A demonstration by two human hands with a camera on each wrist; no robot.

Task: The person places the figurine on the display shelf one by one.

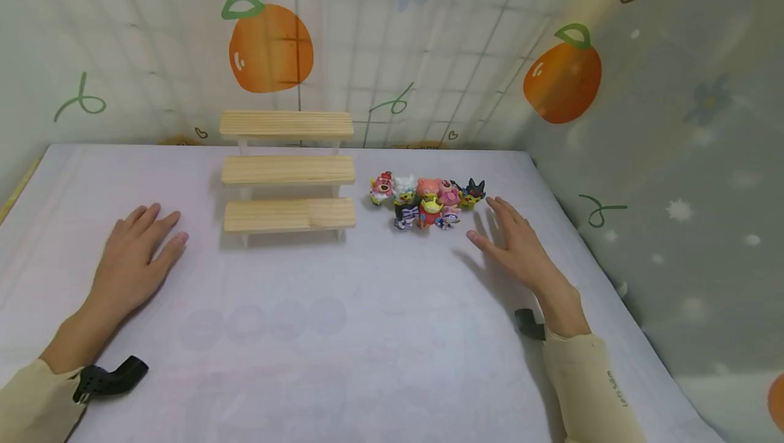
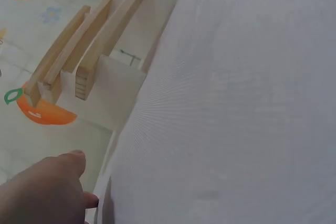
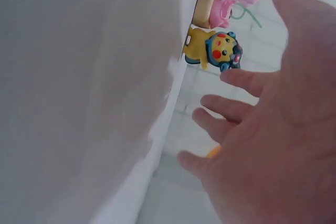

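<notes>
Nearest, beige sleeves (image 1: 594, 388) at the lower edge of the head view, with a black wrist strap (image 1: 113, 378) on the left and a similar band (image 1: 528, 325) on the right. Beyond, a white-covered bench (image 1: 367, 361). On its left part, the left hand (image 1: 131, 256), palm down, with relaxed fingers (image 1: 139, 217) around nothing. On its right part, the right hand (image 1: 517, 245), seemingly raised above its own shadow (image 1: 484, 276), with spread fingers, likewise without a grip. Just beyond, in a tight cluster on the bench, small figurines (image 1: 429, 188): at the right end, a yellow one in a dark-eared hood (image 3: 223, 50), right by the index finger, without any clear sign of contact; at the left end, a pink bear-like one (image 1: 381, 188). Apparently at the reaching step, short of any grasp. For a pickup, probably necessary to bring thumb and index finger to either side of the hooded figurine and pinch gently, without toppling close neighbours. Left of the cluster, a three-tier wooden stand (image 1: 290, 215). Farthest, an orange-printed curtain (image 1: 465, 41).
</notes>
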